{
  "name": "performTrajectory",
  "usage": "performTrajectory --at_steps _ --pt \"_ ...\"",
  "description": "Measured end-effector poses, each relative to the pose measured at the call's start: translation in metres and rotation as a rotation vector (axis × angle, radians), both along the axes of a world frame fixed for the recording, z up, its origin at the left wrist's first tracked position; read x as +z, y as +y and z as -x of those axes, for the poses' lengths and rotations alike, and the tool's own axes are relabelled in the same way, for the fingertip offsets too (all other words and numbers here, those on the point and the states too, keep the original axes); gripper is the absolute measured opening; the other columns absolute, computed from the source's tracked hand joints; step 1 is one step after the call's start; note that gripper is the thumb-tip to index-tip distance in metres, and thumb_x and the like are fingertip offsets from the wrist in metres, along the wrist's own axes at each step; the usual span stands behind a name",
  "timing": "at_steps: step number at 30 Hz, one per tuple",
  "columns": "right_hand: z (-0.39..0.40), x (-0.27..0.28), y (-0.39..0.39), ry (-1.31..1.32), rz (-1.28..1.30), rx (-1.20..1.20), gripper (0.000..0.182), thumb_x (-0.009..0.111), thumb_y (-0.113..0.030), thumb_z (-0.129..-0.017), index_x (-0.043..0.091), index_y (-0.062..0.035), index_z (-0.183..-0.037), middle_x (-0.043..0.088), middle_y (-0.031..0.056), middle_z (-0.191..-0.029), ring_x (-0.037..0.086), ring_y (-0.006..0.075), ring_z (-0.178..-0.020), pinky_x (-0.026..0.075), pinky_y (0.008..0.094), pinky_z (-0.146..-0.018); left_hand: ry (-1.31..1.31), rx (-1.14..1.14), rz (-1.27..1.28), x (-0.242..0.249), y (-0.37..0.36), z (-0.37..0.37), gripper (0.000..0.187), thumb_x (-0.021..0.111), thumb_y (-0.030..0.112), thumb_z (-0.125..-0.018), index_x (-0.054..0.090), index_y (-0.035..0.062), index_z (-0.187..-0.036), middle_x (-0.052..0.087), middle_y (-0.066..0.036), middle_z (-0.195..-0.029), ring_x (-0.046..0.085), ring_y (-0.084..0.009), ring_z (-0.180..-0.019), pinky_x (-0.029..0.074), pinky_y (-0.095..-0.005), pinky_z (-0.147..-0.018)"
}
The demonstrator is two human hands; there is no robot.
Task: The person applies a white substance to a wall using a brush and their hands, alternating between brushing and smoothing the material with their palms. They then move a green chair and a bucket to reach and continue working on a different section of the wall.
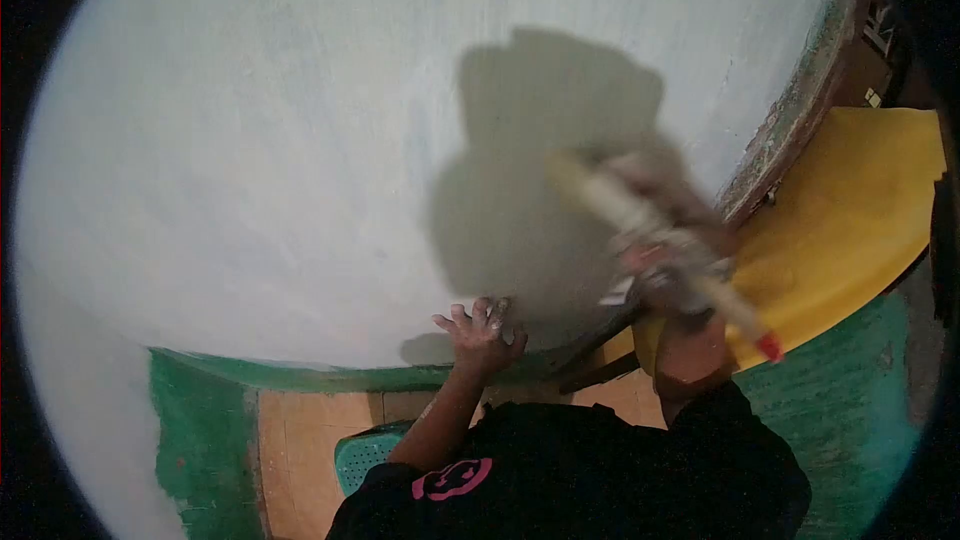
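A large whitish wall [280,140] fills most of the view, with a dark shadow falling across it. My right hand [670,200] is blurred by motion and wrapped round a long pale tool [625,205] with a yellowish end at the upper left and a red tip at the lower right. Something crumpled and whitish is at the wrist, too blurred to name. Lower down, my left hand [480,340] has its fingers spread at the wall's lower part, with whitish marks on the fingers. It holds nothing.
A yellow surface [850,210] lies at the right beside a brown, worn edge [785,155]. Green paint [205,440] covers the lower wall areas. A green perforated stool [365,458] stands on the tan tiled floor [300,450], left of my body.
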State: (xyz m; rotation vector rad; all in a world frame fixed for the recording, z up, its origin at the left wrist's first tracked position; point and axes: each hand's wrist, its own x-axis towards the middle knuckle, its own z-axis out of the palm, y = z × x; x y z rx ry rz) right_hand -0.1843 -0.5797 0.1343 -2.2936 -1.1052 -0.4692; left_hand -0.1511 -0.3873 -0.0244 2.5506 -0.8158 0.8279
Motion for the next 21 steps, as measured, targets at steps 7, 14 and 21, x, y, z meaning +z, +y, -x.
performTrajectory --at_steps 7,14,21 --pt "0.014 0.001 0.019 -0.276 -0.302 -0.217 0.053 0.073 -0.026 -0.077 0.051 -0.0004 -0.118 0.058 0.0161 -0.113 0.058 0.0270 -0.103 0.048 0.0389 -0.090 0.115 0.016 -0.024 0.005 0.002 0.001 0.056 0.067 0.051 -0.068 0.062 0.0187 -0.114 0.048 -0.011 -0.119 0.041 -0.0451 -0.105 0.018 -0.0786 -0.082" --pt "0.021 0.000 0.067 0.325 -0.211 -0.242 0.044 0.067 -0.024 -0.080 0.056 -0.0074 -0.120 0.055 0.0138 -0.121 0.057 0.0288 -0.106 0.047 0.0374 -0.092 0.066 -0.056 -0.101 -0.047 0.012 -0.010 0.062 0.066 0.057 -0.065 0.061 0.0197 -0.115 0.045 -0.011 -0.130 0.039 -0.0495 -0.113 0.010 -0.0805 -0.087" --pt "0.057 0.070 0.009 -0.456 -0.920 -0.673 0.037 0.062 -0.017 -0.088 0.047 0.0005 -0.118 0.060 0.0116 -0.098 0.060 0.0183 -0.083 0.051 0.0276 -0.078 -0.011 0.015 -0.031 0.009 0.003 0.000 0.059 0.071 0.044 -0.060 0.061 0.0148 -0.110 0.048 -0.012 -0.111 0.042 -0.0405 -0.097 0.028 -0.0698 -0.077"
